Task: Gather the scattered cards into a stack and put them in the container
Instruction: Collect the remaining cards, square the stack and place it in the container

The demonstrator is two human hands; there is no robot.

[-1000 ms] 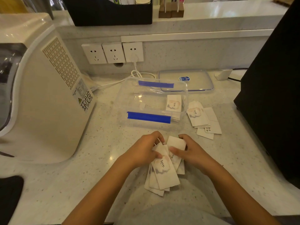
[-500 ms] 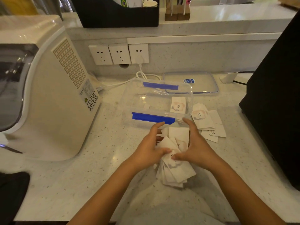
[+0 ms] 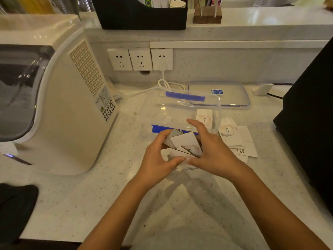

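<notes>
Our fingers (image 3: 194,126) curl around a loose bundle of cards (image 3: 185,143), left hand (image 3: 155,159) and right hand (image 3: 214,152) gripping it together above the worktop (image 3: 108,186), just before the clear container (image 3: 182,109). More cards (image 3: 232,136) lie right of it.

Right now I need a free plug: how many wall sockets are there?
3, side by side on the back wall: left socket and middle socket free, right socket taken by a white plug.

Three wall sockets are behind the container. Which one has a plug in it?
The rightmost wall socket: a white plug sits in it and its cable hangs down to the counter. The other two sockets are empty.
</notes>
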